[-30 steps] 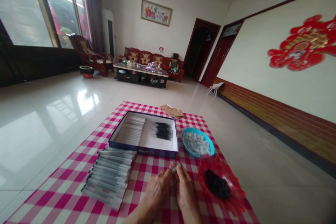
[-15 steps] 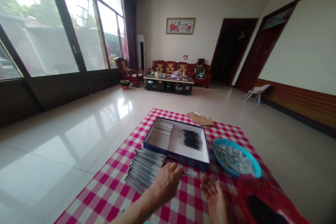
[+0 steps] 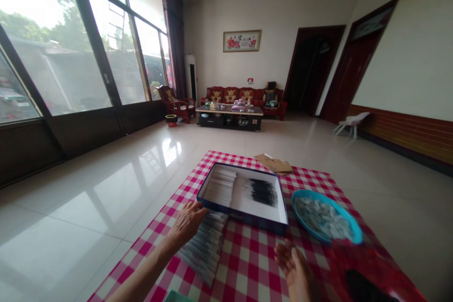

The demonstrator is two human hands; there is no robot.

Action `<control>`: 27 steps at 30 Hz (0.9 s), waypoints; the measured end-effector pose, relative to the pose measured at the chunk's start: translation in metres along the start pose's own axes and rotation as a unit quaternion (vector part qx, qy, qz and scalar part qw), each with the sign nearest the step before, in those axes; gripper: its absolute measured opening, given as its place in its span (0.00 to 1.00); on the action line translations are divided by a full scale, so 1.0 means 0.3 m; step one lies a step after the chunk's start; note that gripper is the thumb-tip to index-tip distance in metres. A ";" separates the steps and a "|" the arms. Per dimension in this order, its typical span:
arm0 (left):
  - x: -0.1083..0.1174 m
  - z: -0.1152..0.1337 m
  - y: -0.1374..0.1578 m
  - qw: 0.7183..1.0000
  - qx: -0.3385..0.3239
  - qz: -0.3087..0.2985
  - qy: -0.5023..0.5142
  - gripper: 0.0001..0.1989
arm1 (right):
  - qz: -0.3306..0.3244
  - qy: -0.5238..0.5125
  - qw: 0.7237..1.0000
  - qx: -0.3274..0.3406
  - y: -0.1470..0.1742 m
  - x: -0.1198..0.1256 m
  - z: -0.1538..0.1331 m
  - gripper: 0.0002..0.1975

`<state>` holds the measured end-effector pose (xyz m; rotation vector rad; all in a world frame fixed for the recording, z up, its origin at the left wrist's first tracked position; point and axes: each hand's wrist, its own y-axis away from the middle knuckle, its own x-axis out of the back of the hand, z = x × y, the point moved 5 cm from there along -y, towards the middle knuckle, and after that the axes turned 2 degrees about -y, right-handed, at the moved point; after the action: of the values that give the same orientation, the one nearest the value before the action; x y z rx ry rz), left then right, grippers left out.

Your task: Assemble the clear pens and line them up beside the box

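Observation:
My left hand (image 3: 191,221) is over the dark ends of a row of clear-barrelled pens (image 3: 205,245) on the checked cloth. Its fingers are bent together on the end of a pen at the top of the row; the fingertips are partly hidden. To the right, my right hand (image 3: 293,262) rests palm up, its fingers loosely apart with nothing visible in them. Just beyond is a shallow blue-rimmed box (image 3: 242,215), with clear tubes (image 3: 219,184) on its left and thin black pieces (image 3: 262,192) on its right.
A blue basin (image 3: 297,198) of small clear pieces (image 3: 323,217) stands at right, with a red plastic bag (image 3: 371,264) in front. Flattened cardboard (image 3: 278,165) lies behind the box. A green object (image 3: 177,296) shows at the near edge of the red-and-white checked cloth (image 3: 244,264).
My left hand has moved left from the middle, where it held a pen near my right hand, to the top of the pen row. My right hand stays about where it was.

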<state>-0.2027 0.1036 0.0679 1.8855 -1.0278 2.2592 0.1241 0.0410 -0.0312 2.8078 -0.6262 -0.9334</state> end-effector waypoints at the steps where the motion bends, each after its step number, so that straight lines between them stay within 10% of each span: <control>1: -0.004 0.006 -0.001 1.000 -0.002 0.002 -0.004 0.13 | -0.004 -0.002 1.000 -0.006 0.001 0.001 -0.002 0.28; 12: -0.023 -0.010 0.034 0.998 -0.005 0.052 0.033 0.14 | -0.006 -0.009 1.000 -0.017 0.005 0.003 -0.004 0.29; 19: -0.046 -0.227 0.104 0.945 0.318 0.044 0.061 0.22 | -0.010 -0.009 1.000 -0.026 0.002 -0.002 -0.006 0.29; 27: -0.113 -0.179 0.104 0.943 0.323 -0.016 0.084 0.21 | -0.017 -0.012 1.000 -0.023 0.015 -0.011 -0.015 0.28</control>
<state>-0.2534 0.1185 0.0207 1.7989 -0.2294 2.9135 0.1229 0.0382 -0.0248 2.7790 -0.5551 -0.9774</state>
